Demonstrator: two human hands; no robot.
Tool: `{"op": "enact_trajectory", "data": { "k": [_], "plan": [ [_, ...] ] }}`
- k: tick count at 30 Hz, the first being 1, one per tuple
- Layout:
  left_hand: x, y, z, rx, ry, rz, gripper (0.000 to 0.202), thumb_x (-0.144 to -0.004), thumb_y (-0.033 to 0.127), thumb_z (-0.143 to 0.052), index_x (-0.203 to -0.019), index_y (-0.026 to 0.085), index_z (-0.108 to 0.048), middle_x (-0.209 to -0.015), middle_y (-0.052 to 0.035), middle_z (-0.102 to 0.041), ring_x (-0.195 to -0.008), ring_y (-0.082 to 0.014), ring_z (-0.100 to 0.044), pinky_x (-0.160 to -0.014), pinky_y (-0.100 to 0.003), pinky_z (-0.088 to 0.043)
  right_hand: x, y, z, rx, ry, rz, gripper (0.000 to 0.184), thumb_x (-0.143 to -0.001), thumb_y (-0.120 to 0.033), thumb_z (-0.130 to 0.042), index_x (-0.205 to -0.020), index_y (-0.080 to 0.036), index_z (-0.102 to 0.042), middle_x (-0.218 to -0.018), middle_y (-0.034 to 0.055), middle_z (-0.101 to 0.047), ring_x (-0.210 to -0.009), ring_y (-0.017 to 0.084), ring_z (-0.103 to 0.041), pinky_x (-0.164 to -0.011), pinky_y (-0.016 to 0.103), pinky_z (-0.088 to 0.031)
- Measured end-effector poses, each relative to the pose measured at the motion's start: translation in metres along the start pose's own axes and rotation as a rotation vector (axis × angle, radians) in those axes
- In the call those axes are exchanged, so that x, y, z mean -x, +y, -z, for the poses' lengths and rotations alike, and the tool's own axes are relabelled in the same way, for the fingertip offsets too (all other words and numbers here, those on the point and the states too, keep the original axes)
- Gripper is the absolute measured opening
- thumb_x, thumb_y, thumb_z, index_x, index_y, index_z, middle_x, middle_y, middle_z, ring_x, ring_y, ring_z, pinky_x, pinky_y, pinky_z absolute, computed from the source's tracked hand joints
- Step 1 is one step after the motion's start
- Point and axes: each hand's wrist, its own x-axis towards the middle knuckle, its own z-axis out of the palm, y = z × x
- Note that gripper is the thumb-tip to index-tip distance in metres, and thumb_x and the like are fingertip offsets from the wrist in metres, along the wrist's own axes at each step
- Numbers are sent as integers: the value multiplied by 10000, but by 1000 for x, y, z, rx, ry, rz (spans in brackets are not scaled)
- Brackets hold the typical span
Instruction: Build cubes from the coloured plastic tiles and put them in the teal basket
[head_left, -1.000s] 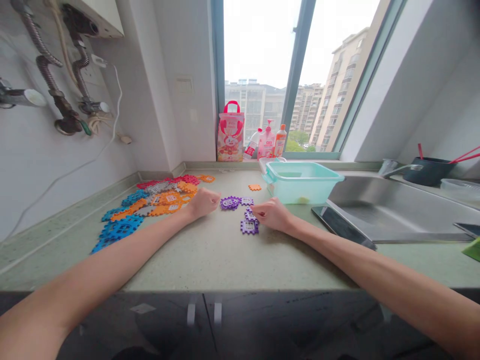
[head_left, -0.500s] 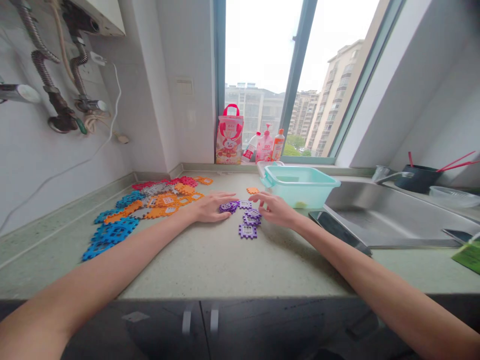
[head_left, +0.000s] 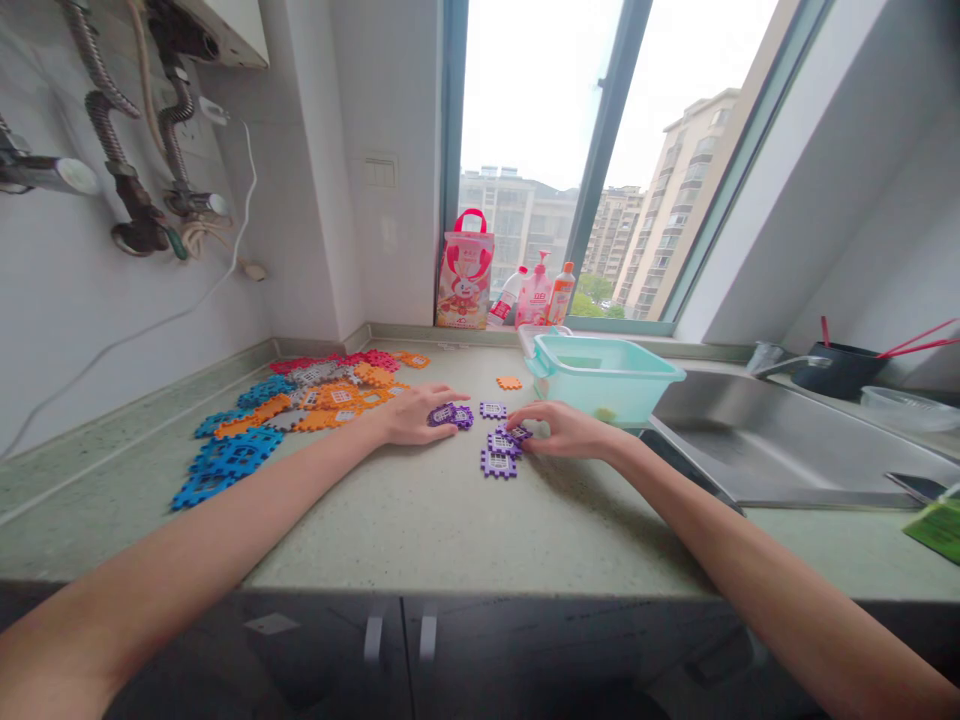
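The step in hand appears to be sorting or gathering the purple interlocking tiles, which lie on the worktop [head_left: 420, 530] in two groups between the hands. The left group [head_left: 459, 416] is a small overlapping cluster; the right group [head_left: 499, 463] overlaps in a short run toward the near side. A single purple tile [head_left: 493, 410] lies apart, just beyond the right group, and an orange tile [head_left: 509, 382] sits farther off, toward the teal plastic bin [head_left: 611, 375].

The left hand [head_left: 420, 413] is loosely open, thumb on the near side and fingers on the far side, with the left cluster in the gap. The right hand [head_left: 555, 430] is half curled, its thumb and fingertips at the right group's topmost tile [head_left: 519, 433] (whether it is pinched or merely touched, I cannot tell).

The next move seems to call for a light fingertip pinch by the right hand, since such thin, overlapping tiles could slide or drag a neighbour along. The multicoloured tile pile [head_left: 341, 398] lies well left.
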Motion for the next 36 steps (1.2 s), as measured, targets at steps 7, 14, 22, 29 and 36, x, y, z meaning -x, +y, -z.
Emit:
{"op": "enact_trajectory", "data": {
  "k": [7,14,22,29,36],
  "plan": [
    [8,-13,15,-153,-20,137,501,-797,642,-743,-1010,188,-724,-989,-89,-723,-920,-263,-673,-827,-361,-505,4,7,5,-2,-45,-66,288,-845,-284,-742,-1127,-228,-764,-1117,49,-777,-1020,229,-700,-922,372,-532],
    [5,-15,11,85,127,212,500,-821,616,-743,-1105,207,-789,-1013,-69,-789,-892,-215,-699,-788,-336,-520,4,0,7,57,81,-122,332,-861,-431,-775,-1102,-206,-735,-1048,64,-760,-948,213,-689,-831,343,-524],
    [-6,-1,-4,135,99,235,532,-829,634,-749,-1174,233,-801,-1051,-81,-760,-816,-195,-683,-765,-323,-532,-1,-9,-5,16,42,-88,374,-903,-486,-756,-1140,-197,-739,-1024,70,-757,-900,201,-683,-789,336,-519],
    [-3,-8,-7,145,86,237,704,-752,636,-805,-1307,212,-721,-1125,-88,-757,-890,-211,-688,-779,-326,-538,-2,-12,-6,12,20,-60,335,-920,-477,-735,-1126,-214,-765,-1045,59,-768,-914,200,-679,-781,325,-516],
    [-1,-12,-11,211,85,262,709,-755,512,-801,-1366,185,-653,-1089,-85,-764,-924,-221,-688,-824,-343,-532,-1,-9,-7,-46,-8,-60,323,-873,-359,-753,-1154,-200,-735,-1099,58,-767,-932,197,-675,-847,337,-530]
  ]
}}
